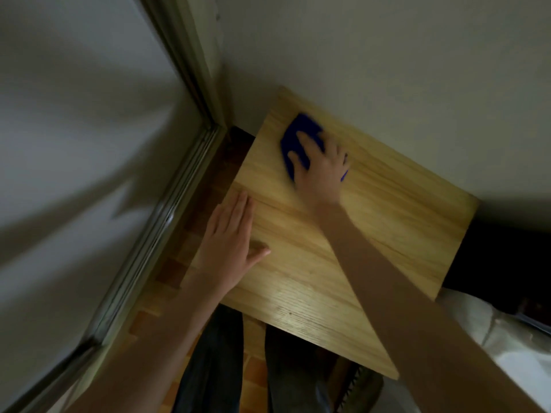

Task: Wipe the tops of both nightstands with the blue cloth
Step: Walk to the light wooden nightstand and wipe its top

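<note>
The blue cloth (298, 132) is pressed under the spread fingers of the right hand (320, 168) near the far edge of the nightstand (387, 228), the left hand (232, 242) is laid flat at its left edge, and bare wood is left toward its right edge.

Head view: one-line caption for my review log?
Right hand presses the blue cloth on the nightstand top near the wall; left hand rests flat at its left edge.

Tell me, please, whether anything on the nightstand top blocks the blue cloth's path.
No visible object does. Only the left hand rests flat at the nightstand top's near-left edge; the blue cloth, under the right hand, lies near the far corner.
</note>
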